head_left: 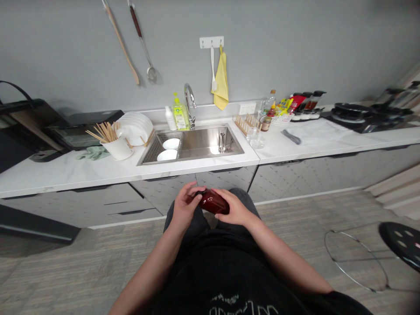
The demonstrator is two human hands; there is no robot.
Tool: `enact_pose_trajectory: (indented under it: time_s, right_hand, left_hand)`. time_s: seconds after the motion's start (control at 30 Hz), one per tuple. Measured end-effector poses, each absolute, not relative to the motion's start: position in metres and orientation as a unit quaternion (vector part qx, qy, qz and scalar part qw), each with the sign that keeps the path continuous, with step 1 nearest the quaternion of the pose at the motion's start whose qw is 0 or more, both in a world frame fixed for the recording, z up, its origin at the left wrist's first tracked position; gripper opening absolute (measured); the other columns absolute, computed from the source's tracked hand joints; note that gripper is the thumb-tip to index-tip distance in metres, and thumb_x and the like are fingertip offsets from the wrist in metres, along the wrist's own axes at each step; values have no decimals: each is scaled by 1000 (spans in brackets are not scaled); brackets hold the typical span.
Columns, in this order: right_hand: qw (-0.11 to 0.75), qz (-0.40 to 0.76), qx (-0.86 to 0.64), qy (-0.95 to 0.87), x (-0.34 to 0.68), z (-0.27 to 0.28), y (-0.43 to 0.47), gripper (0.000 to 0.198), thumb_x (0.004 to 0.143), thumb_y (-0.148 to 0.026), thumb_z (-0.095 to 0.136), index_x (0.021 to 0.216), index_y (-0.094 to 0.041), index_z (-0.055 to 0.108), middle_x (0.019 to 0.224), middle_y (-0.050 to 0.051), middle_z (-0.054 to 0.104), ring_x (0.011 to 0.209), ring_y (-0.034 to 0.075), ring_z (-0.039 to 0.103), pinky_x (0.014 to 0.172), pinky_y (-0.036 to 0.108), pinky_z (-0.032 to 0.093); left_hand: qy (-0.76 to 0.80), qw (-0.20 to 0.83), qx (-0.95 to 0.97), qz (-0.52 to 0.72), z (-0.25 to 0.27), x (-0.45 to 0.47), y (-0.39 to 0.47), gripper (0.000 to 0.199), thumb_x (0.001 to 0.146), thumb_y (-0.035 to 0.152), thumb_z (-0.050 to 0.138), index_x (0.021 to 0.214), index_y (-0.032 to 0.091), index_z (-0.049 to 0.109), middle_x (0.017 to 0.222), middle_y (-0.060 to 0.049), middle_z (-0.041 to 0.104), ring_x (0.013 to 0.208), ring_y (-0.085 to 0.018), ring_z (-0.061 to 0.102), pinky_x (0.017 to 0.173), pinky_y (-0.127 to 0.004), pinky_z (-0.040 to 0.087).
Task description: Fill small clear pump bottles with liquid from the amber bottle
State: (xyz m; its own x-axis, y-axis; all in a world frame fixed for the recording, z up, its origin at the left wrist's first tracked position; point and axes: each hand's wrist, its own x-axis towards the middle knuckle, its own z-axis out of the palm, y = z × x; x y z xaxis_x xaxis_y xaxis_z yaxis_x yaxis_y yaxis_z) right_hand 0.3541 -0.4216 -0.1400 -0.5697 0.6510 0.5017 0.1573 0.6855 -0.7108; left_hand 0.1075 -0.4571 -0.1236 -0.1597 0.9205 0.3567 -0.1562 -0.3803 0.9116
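Above my lap, a glossy dark red bottle (pixel 215 203) lies tilted on its side, its neck end toward my left. My right hand (pixel 234 208) is wrapped round the wide end, thumb below and fingers over the top. At the neck end, my left hand (pixel 187 203) grips with thumb and curved fingers; a dark cap partly shows between them. Both hands are in front of the cabinet doors, below the counter edge.
Behind the hands is a steel sink (pixel 210 153) with two white bowls (pixel 171 144) in its rack. A chopstick holder (pixel 117 148) and white plates (pixel 136 124) stand to the left, a seasoning basket (pixel 282 118) to the right. A black-topped stool (pixel 402 245) is on the floor at right.
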Motion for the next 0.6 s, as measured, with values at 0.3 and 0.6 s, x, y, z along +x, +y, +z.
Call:
enact_pose_trajectory:
  time_s: [0.3,0.6]
  right_hand:
    - [409,307,-280,-812,339,-140,-435,109,80,-29,94,179,-38,48,163,14,71,145,41,72,128,62,57]
    - [419,480,-221,-739,347,-162,-424,104,84,-64,99,172,-29,59,172,16,67,156,43,68,134,65,52]
  left_hand:
    - [409,407,447,684,-126,116,-462,54,92,54,97,135,27,79,127,-13,90,128,-35,85,117,-58,66]
    - [406,430,431,681,-128,123,-464,51,95,61,93,130,26,84,130,-14,89,130,-36,84,118,-59,66]
